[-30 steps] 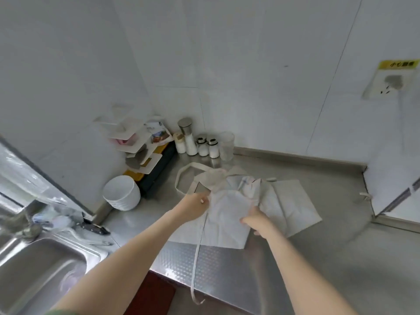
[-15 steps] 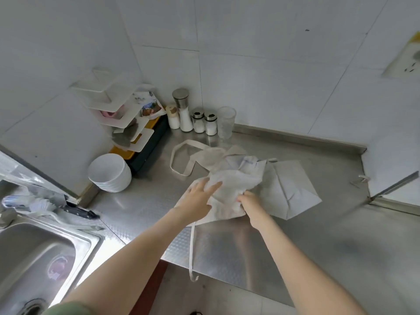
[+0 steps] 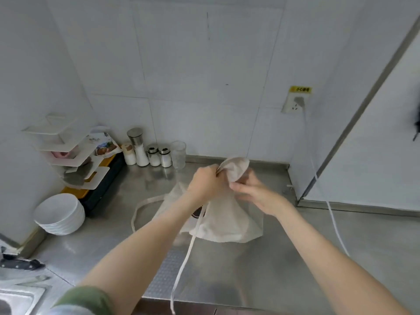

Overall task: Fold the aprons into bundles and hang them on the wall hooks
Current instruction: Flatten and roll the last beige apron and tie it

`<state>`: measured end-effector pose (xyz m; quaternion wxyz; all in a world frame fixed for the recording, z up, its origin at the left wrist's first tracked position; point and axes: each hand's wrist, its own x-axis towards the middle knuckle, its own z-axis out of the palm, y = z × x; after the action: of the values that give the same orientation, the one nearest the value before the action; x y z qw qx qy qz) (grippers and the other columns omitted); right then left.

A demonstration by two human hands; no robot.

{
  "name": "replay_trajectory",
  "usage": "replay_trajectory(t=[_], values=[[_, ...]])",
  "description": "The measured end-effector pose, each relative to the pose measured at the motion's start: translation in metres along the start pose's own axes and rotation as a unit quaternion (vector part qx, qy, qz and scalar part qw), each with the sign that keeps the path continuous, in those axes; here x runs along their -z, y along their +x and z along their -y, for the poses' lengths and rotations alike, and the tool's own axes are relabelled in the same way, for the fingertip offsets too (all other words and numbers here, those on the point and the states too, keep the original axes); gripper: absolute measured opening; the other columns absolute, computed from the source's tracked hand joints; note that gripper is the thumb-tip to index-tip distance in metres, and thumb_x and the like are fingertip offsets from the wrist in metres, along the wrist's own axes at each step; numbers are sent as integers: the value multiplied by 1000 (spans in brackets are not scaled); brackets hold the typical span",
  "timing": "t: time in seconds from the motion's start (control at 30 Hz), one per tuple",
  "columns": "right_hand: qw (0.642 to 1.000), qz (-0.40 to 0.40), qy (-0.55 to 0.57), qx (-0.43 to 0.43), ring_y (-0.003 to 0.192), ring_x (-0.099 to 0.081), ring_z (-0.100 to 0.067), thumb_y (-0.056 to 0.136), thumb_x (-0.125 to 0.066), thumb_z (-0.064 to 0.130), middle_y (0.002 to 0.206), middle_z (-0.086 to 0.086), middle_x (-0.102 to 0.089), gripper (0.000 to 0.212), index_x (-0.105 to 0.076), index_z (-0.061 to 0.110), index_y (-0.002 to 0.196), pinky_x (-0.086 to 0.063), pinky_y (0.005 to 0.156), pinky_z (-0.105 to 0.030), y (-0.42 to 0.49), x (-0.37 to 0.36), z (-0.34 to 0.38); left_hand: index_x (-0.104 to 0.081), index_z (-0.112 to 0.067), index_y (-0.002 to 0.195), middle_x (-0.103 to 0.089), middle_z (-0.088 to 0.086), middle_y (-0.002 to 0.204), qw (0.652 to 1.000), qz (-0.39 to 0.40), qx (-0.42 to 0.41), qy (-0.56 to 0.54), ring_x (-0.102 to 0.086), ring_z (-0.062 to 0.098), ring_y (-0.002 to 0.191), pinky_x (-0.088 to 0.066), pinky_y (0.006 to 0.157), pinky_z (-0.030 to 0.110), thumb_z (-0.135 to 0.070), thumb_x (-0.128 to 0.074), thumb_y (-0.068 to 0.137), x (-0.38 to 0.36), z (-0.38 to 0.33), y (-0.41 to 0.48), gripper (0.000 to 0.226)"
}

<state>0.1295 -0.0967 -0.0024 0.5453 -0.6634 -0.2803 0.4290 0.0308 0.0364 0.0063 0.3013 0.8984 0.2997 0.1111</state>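
A cream apron hangs lifted above the steel counter, its lower edge still touching the surface. My left hand grips the gathered top of the cloth. My right hand pinches the fabric just to the right of it, below a rounded fold. One long tie dangles past the counter's front edge. A strap loop lies flat to the left. No wall hook is clearly in view.
Stacked white bowls and a tiered white rack stand at the left. Shakers and a glass line the back wall. A socket with a white cord is at the right. A knife lies near the sink.
Both hands gathered the apron from flat on the counter and lifted it upward and toward the wall. The cloth now hangs bunched from the hands.
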Motion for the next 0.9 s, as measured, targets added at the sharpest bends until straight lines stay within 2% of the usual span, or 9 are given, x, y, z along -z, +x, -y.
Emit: replay_trajectory(t=[0.07, 0.2, 0.27, 0.37, 0.47, 0.57, 0.7, 0.8, 0.9], values=[[998, 29, -54, -24, 117, -56, -15, 70, -80, 40, 123, 4, -60, 68, -46, 26, 127, -46, 101, -38, -21, 14, 2, -43, -18, 64, -53, -1, 64, 999, -19, 12, -30, -53, 26, 69, -32, 52, 28, -27, -44, 89, 5, -28, -3, 27], [990, 40, -130, -24, 110, -61, -13, 76, -79, 35, 122, 0, -63, 59, -51, 21, 125, -49, 89, -27, -46, 23, 9, -55, -9, 79, -53, -1, 67, 997, -38, 36, -61, -52, 25, 73, -34, 56, 31, -30, -45, 94, 19, -60, -17, 28], [985, 29, -169, -12, 105, -62, -14, 78, -79, 31, 117, -1, -64, 52, -52, 17, 121, -49, 90, -28, -53, 21, 11, -52, -10, 72, -51, -1, 63, 996, -48, 44, -57, -51, 24, 71, -32, 51, 27, -31, -46, 95, 26, -64, -26, 31], [980, 9, -196, 27, 77, -57, -14, 88, -67, 17, 88, -3, -59, 20, -53, 9, 99, -46, 69, -18, -63, 15, 15, -41, -13, 60, -46, -1, 57, 995, -73, 49, -47, -47, 23, 65, -26, 47, 25, -32, -50, 94, 36, -64, -45, 40], [966, -42, -246, 70, 60, -44, -10, 90, -60, 12, 70, 0, -45, 11, -51, 6, 94, -36, 50, -14, -65, 11, 24, -49, -8, 64, -50, 0, 57, 992, -83, 67, -66, -49, 20, 57, -32, 48, 27, -49, -57, 90, 53, -58, -65, 49], [945, -112, -294, 90, 61, -43, -12, 88, -56, 13, 68, 2, -47, 7, -51, 14, 84, -30, 52, -26, -58, 14, 31, -64, -1, 93, -55, 4, 65, 991, -97, 79, -46, -51, 18, 55, -38, 52, 29, -52, -56, 91, 77, -40, -80, 52], [934, -223, -257, 108, 68, -44, -16, 92, -49, 14, 79, -2, -50, 6, -50, 9, 93, -30, 55, -28, -49, 25, 45, -63, -17, 117, -66, 2, 101, 996, -65, 65, 13, -57, 18, 88, -46, 76, 33, -52, -63, 87, 112, -19, -104, 47], [938, -254, -205, 120, 66, -42, -13, 96, -44, 15, 81, -2, -46, 8, -45, 8, 99, -31, 54, -28, -46, 29, 53, -61, -20, 115, -60, -5, 101, 989, 16, 83, 118, -53, 15, 94, -43, 78, 29, -56, -69, 79, 123, -11, -115, 52], [941, -238, -206, 126, 76, -47, -18, 96, -40, 10, 89, -4, -49, 10, -41, 9, 106, -34, 57, -25, -44, 30, 55, -66, -5, 105, -64, 9, 98, 976, 25, 101, 189, -60, 25, 94, -44, 72, 31, -39, -67, 85, 120, -5, -109, 39]])
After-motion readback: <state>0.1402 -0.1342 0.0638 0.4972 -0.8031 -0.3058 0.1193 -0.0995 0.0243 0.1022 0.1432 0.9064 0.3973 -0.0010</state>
